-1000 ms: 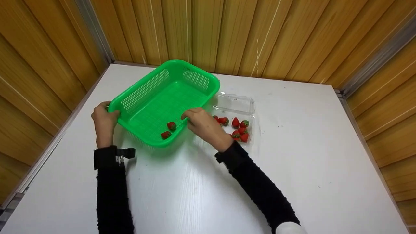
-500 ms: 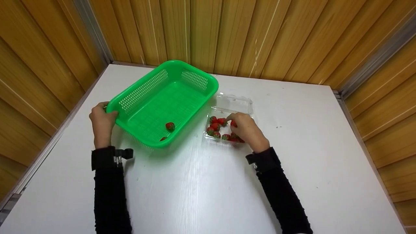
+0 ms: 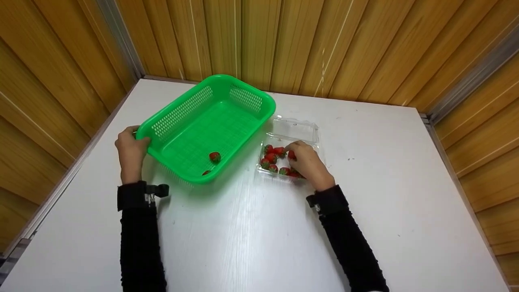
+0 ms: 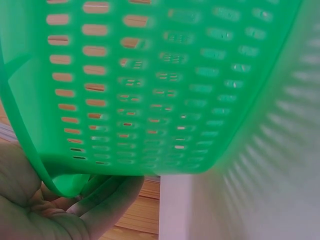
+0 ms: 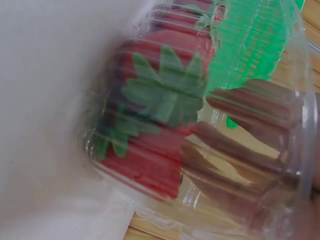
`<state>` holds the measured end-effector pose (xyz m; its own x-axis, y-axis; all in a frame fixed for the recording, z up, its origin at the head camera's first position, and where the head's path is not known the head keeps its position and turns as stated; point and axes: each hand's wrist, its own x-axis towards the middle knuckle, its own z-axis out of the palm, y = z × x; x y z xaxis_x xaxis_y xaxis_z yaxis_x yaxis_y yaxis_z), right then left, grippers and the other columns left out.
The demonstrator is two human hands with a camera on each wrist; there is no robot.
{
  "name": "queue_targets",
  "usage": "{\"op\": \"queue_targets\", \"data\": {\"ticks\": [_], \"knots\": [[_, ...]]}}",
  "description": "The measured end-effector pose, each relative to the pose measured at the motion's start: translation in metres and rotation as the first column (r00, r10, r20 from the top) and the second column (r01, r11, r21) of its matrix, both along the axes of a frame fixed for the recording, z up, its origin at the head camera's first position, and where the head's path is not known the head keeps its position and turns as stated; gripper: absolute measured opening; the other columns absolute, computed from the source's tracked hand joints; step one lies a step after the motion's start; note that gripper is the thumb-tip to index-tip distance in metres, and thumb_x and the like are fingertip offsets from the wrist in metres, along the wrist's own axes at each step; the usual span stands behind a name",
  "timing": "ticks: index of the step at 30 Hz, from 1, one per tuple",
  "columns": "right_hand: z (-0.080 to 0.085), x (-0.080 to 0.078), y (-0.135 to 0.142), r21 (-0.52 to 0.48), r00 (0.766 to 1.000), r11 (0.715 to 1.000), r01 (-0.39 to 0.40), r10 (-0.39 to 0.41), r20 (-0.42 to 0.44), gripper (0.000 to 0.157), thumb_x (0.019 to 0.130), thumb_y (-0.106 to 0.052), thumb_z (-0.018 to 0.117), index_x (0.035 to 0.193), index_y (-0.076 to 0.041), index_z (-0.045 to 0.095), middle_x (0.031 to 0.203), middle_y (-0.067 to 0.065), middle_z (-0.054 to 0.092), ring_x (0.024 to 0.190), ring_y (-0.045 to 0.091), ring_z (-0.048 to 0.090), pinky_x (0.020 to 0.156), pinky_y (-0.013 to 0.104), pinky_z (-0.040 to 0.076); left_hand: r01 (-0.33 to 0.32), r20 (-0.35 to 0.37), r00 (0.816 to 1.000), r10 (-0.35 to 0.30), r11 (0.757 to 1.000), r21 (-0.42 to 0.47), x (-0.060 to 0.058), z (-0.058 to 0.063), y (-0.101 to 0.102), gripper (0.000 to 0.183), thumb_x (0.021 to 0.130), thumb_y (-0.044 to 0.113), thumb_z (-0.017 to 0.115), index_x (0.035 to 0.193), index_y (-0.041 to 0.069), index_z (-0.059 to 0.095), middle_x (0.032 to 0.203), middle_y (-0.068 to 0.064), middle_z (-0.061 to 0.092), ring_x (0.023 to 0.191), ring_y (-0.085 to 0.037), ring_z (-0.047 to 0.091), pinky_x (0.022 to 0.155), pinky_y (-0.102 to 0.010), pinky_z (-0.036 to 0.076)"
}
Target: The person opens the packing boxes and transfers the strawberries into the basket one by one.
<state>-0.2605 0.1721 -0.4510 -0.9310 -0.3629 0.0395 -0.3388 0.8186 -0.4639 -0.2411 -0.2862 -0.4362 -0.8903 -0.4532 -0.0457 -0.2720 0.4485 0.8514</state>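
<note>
My left hand [image 3: 131, 153] grips the rim of a green plastic basket [image 3: 178, 106] at its left corner. In the left wrist view the fingers [image 4: 107, 207] curl under that rim beside the slotted wall. Inside the basket, a strawberry [image 3: 215, 157] lies toward the near end, with another partly hidden behind the near wall. My right hand [image 3: 309, 164] reaches into an open clear plastic clamshell box [image 3: 265, 175], thumb and fingers around a strawberry [image 3: 291, 155]. More strawberries [image 3: 270, 157] lie about it in the box. Through the clear wall, the right wrist view shows fingers [image 5: 235, 145] beside large leafy strawberries [image 5: 167, 90].
The box's clear lid [image 3: 295, 129] lies folded back behind it, near the basket's right side. Both stand on a white table [image 3: 243, 243]. Wood-panelled walls [image 3: 300, 44] border its back and sides.
My right hand has moved right from the basket's near rim into the clear box and stays at a strawberry there. The left hand keeps its grip on the basket.
</note>
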Motion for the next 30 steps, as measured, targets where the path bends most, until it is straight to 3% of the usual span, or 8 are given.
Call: {"op": "queue_targets", "data": {"ticks": [9,14,19,30], "knots": [[-0.009,-0.003,0.0,0.033,0.999,0.999,-0.034,0.033,0.007,0.035,0.088,0.005,0.07,0.123,0.007,0.067,0.121,0.023,0.065,0.115,0.038,0.061,0.098,0.047,0.05,0.006,-0.002,1.0,-0.006,1.0,0.006,0.0,0.0,0.001,0.054,0.096,0.003,0.056,0.149,-0.005,0.047,0.136,-0.025,0.059,0.113,-0.031,0.061,0.075,-0.022,0.047],[-0.011,-0.004,0.0,0.028,0.999,1.0,0.002,-0.003,0.034,0.033,0.089,0.002,0.07,0.121,0.007,0.068,0.118,0.023,0.067,0.114,0.037,0.061,0.097,0.046,0.05,0.009,-0.009,1.0,-0.009,1.0,0.017,0.001,0.0,0.001,0.054,0.096,0.003,0.056,0.149,-0.005,0.046,0.138,-0.025,0.058,0.115,-0.031,0.06,0.076,-0.022,0.047],[-0.015,-0.004,-0.002,0.042,0.998,0.999,0.03,-0.032,0.046,0.027,0.09,-0.003,0.072,0.115,0.006,0.07,0.113,0.021,0.068,0.11,0.036,0.063,0.092,0.046,0.052,0.011,-0.015,1.0,-0.01,1.0,0.009,0.001,0.0,0.001,0.053,0.096,0.002,0.056,0.148,-0.005,0.047,0.137,-0.026,0.059,0.112,-0.032,0.061,0.074,-0.021,0.047],[-0.016,-0.004,-0.002,-0.04,0.999,0.998,0.042,-0.04,0.034,0.017,0.089,-0.002,0.071,0.105,0.002,0.076,0.1,0.014,0.071,0.084,0.023,0.058,0.073,0.037,0.049,0.001,0.001,1.0,-0.001,1.0,0.001,0.0,0.0,0.001,0.054,0.096,0.003,0.056,0.149,-0.004,0.047,0.138,-0.026,0.058,0.115,-0.033,0.061,0.073,-0.02,0.047]]}}
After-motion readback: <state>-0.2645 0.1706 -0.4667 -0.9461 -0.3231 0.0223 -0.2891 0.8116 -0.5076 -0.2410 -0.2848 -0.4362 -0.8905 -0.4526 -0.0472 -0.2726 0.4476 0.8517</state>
